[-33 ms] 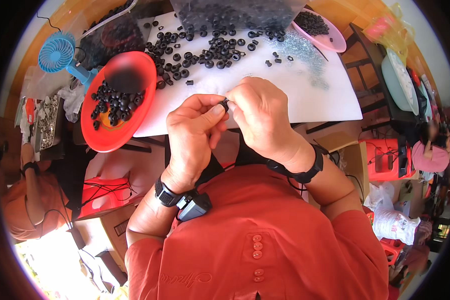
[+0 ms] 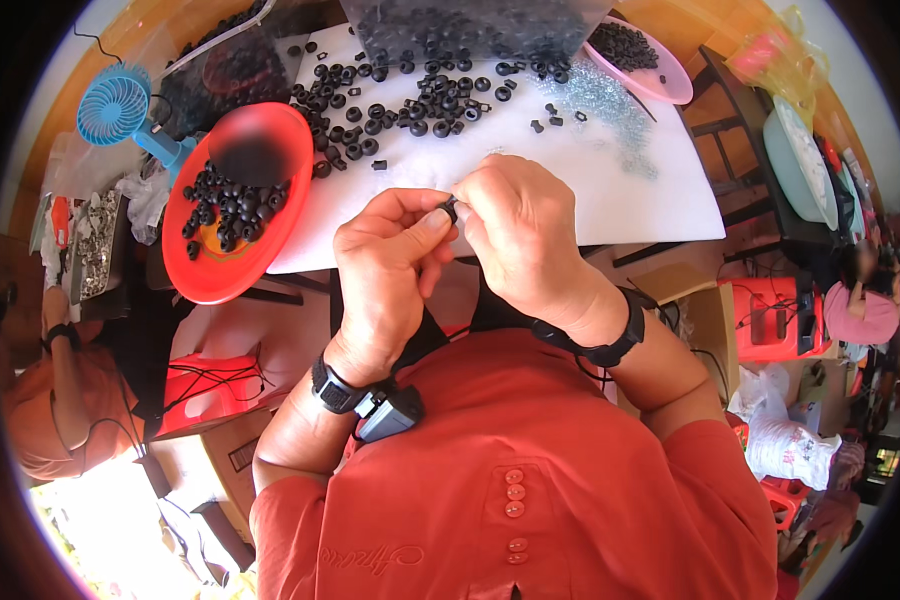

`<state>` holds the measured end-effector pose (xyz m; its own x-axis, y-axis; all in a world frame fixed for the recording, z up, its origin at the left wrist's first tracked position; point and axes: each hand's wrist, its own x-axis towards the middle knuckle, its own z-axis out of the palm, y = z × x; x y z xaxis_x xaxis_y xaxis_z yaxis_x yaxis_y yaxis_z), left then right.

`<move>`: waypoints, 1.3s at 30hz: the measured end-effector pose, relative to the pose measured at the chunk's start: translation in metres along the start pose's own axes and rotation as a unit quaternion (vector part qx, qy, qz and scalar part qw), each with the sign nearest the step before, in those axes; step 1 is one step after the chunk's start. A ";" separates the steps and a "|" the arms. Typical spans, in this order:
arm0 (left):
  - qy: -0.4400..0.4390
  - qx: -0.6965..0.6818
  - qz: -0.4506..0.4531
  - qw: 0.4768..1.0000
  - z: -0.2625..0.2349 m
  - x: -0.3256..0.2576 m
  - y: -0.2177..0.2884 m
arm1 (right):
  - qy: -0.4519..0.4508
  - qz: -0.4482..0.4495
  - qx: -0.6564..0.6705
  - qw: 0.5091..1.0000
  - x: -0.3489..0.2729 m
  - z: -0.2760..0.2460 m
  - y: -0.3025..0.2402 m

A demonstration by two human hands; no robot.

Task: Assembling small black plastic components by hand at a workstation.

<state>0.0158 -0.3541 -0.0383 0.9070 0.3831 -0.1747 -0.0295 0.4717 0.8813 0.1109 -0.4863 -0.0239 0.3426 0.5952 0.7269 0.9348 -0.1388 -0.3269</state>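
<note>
Above the near edge of the white tabletop point(image 2: 530, 215), my left hand point(image 2: 382, 265) pinches a small black plastic part point(image 2: 449, 208) between thumb and forefinger. My right hand point(image 2: 525, 225) meets it from the right, thumb and fingertips pressed together against the part's upper end. Whatever those right fingertips grip is too small and covered to make out. Beyond my hands lie many loose black round parts with small loops point(image 2: 440, 105), in a scattered heap. Tiny clear, glittery pieces point(image 2: 605, 110) are spread to the right of it.
A red plate point(image 2: 185, 262) of black parts overlaps the table's left edge, near a blue fan point(image 2: 115, 105). At the far side stand a clear bin point(image 2: 470, 35) and a pink dish point(image 2: 675, 90) of small black pieces. Other people sit at left and right.
</note>
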 end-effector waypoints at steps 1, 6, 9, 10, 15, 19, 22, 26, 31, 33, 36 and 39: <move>0.009 0.005 0.014 1.000 0.003 -0.001 -0.002 | 0.001 0.000 0.000 1.000 -0.001 0.001 -0.001; 0.032 0.027 0.046 0.998 0.007 -0.004 -0.007 | 0.031 0.074 0.039 0.996 -0.008 0.011 -0.004; 0.022 0.022 0.052 0.998 0.004 -0.004 -0.006 | 0.029 0.031 0.044 0.998 -0.011 0.008 -0.004; 0.010 0.011 0.049 0.999 0.002 -0.003 -0.005 | 0.030 0.030 0.043 0.998 -0.011 0.006 -0.006; 0.040 -0.023 0.064 0.997 0.013 -0.002 -0.005 | 0.056 0.030 -0.008 0.998 -0.013 0.017 -0.012; 0.014 0.005 0.050 0.999 0.009 -0.002 -0.003 | 0.087 0.026 -0.020 0.996 -0.014 0.024 -0.002; -0.021 0.054 0.020 0.998 0.008 -0.004 0.010 | 0.073 0.022 -0.019 0.997 -0.014 0.020 0.005; -0.063 0.143 -0.011 0.988 0.000 0.003 0.015 | -0.005 0.055 0.039 0.998 -0.007 0.003 0.007; -0.054 0.128 -0.020 0.990 -0.001 0.001 0.014 | -0.015 0.092 0.134 0.987 -0.008 0.009 0.007; -0.048 0.120 -0.009 0.992 -0.002 0.000 0.011 | 0.016 0.060 0.116 0.991 -0.014 0.018 0.008; -0.059 0.115 -0.001 0.992 -0.003 -0.001 0.009 | 0.071 0.029 0.086 0.993 -0.020 0.025 0.006; -0.059 0.108 -0.022 0.992 -0.005 0.003 0.014 | 0.028 0.153 0.187 0.970 -0.015 0.023 0.002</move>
<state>0.0160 -0.3427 -0.0284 0.9489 0.2631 -0.1742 0.0909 0.3007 0.9494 0.1059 -0.4775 -0.0494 0.6126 0.5264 0.5896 0.6932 0.0005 -0.7207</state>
